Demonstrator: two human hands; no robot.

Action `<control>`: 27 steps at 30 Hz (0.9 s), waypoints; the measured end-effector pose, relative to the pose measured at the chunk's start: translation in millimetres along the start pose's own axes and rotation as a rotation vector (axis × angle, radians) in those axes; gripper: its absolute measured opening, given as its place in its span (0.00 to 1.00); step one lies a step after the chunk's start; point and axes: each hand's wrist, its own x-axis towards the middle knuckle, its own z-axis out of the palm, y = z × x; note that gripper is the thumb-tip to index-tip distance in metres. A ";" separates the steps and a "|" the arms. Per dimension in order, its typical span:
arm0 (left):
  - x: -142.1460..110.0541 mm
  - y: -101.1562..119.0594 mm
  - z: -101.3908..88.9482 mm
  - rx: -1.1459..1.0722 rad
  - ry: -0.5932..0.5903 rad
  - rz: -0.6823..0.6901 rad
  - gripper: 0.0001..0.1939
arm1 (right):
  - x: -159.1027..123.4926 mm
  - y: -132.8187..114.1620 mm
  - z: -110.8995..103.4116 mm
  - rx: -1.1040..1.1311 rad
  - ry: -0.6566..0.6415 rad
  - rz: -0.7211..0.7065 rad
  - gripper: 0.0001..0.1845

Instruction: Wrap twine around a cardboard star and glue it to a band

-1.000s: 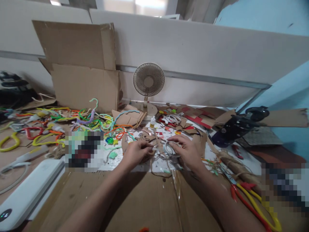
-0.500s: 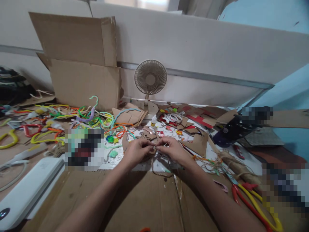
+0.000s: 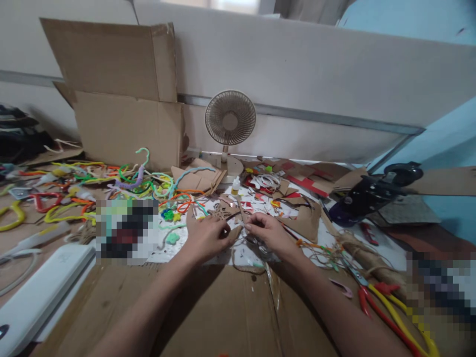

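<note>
Partition, off-white, smooth-faced (image 3: 297, 69): spans the back of the view; vertical seam at upper left. Rail, grey, horizontal (image 3: 316, 116): crosses the partition's lower part, sloping down toward the right, where it meets a slanting grey strut (image 3: 396, 148). Wall, light blue (image 3: 394, 22): right side, with a small dark mark near the upper corner. Bright pane, possibly a window (image 3: 236, 5): top centre, cut by the frame edge. Tabletop, brownish (image 3: 22, 253): along the partition's foot. Desk fan, round grille (image 3: 230, 118): upright before the partition. Light: soft, paler at top centre.
</note>
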 end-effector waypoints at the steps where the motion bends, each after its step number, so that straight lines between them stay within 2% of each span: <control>1: 0.4 -0.3 0.8 0.058 -0.017 0.017 0.09 | -0.1 0.2 0.1 0.008 0.005 0.004 0.11; 5: 4.0 0.4 -1.3 0.171 -0.071 0.026 0.02 | -0.8 -1.2 1.2 0.065 0.001 0.041 0.14; 8: 4.9 5.5 -7.8 0.148 -0.062 0.033 0.03 | -3.1 -4.7 2.2 0.093 -0.013 0.051 0.15; 11: 2.9 14.8 -13.9 0.051 -0.052 0.016 0.01 | -6.3 -8.0 4.5 0.106 -0.027 0.037 0.15; 16: -0.9 26.8 -12.4 -0.159 -0.133 -0.090 0.03 | -8.2 -8.0 10.1 0.070 0.011 -0.032 0.15; 22: 0.8 23.9 -0.3 -0.341 -0.110 -0.141 0.03 | -7.3 -5.5 11.5 0.037 0.006 -0.043 0.14; 27: 4.5 23.5 2.3 -0.470 -0.112 -0.156 0.07 | -5.7 -3.3 13.0 0.040 0.023 -0.055 0.15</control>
